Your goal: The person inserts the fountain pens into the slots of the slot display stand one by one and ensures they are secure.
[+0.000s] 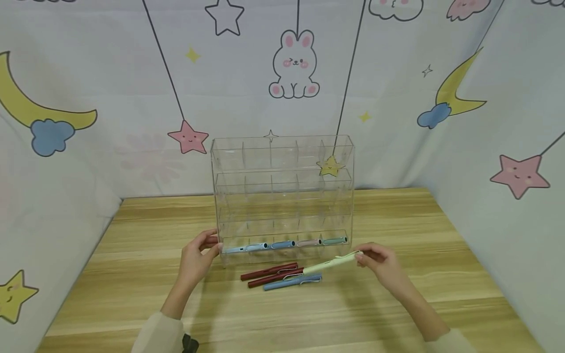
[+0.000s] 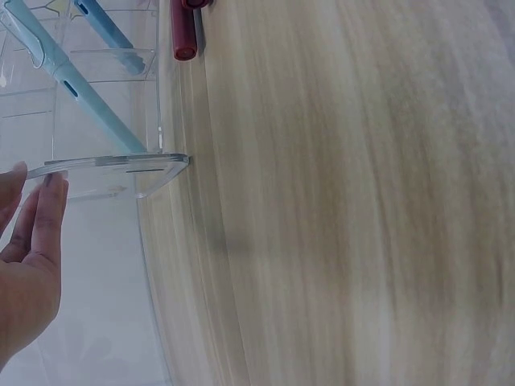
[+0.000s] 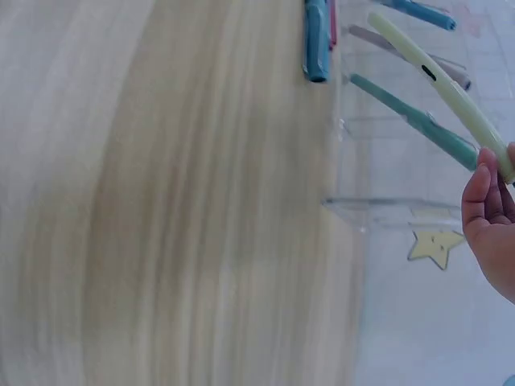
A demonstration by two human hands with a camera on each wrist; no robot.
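Note:
A clear acrylic pen rack (image 1: 284,196) with several tiers stands on the table. My left hand (image 1: 196,257) pinches its left side wall near the bottom; in the left wrist view the fingers (image 2: 44,217) sit against the panel's edge. Between thumb and fingertips, my right hand (image 1: 379,264) holds a pale green pen (image 1: 331,263) by one end, in front of the rack. The bottom tier carries a light blue pen (image 1: 244,248), a blue pen (image 1: 282,244), a pinkish-grey pen (image 1: 309,242) and a green pen (image 1: 334,240).
Two dark red pens (image 1: 269,271) and another blue pen (image 1: 293,282) lie on the wooden table (image 1: 309,323) before the rack. Behind it hangs a white cloth (image 1: 247,108) printed with stars, moons and a rabbit.

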